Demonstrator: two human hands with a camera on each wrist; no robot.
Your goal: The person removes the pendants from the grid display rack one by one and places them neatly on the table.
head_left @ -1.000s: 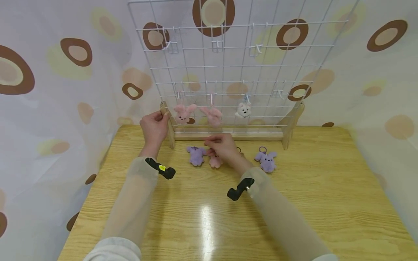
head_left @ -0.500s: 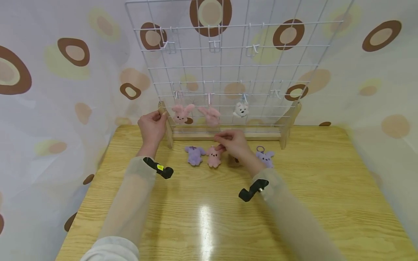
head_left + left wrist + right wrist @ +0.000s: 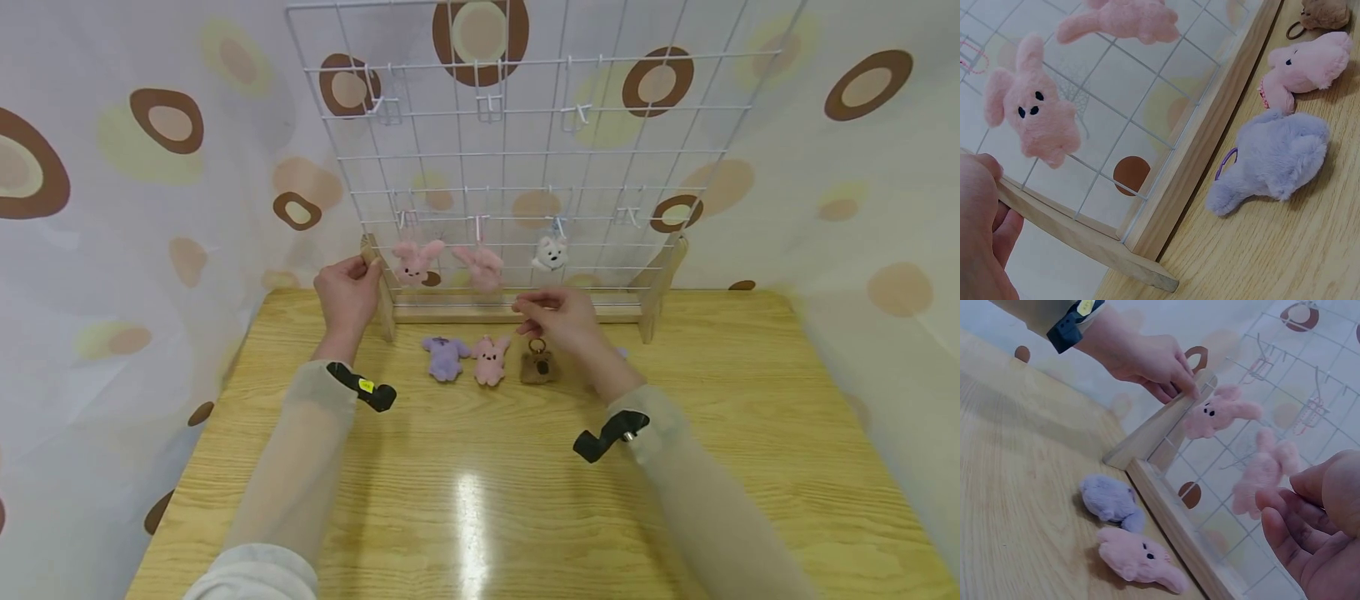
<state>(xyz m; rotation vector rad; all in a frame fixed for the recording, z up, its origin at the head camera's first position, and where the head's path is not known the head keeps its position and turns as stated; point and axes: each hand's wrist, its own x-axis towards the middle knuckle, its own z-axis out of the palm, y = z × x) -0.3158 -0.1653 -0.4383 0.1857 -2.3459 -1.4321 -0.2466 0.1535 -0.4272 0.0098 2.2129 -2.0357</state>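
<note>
My left hand [image 3: 348, 293] grips the left wooden leg [image 3: 1085, 236] of the wire grid stand, thumb on one side and fingers on the other. My right hand [image 3: 564, 321] hovers near the stand's bottom rail, fingers loosely bent, with nothing between them in the right wrist view. On the grid hang a pink bunny plush keychain [image 3: 412, 265], a second pink plush [image 3: 483, 271] facing away, and a white plush [image 3: 551, 253]. Along the table below lie a purple plush [image 3: 444, 360], a pink bunny plush [image 3: 490, 363] and a brown plush [image 3: 538, 368] with a ring.
The white wire grid [image 3: 450, 155] stands upright on wooden legs joined by a rail [image 3: 450, 315]. Bare hooks [image 3: 491, 107] are on its upper row, another hook [image 3: 630, 217] at lower right. A purple bit [image 3: 622, 353] of another plush shows past my right forearm.
My right hand has moved right, from over the pink plush to above the brown one, uncovering both and hiding most of the rightmost purple plush. My left hand keeps its grip on the leg.
</note>
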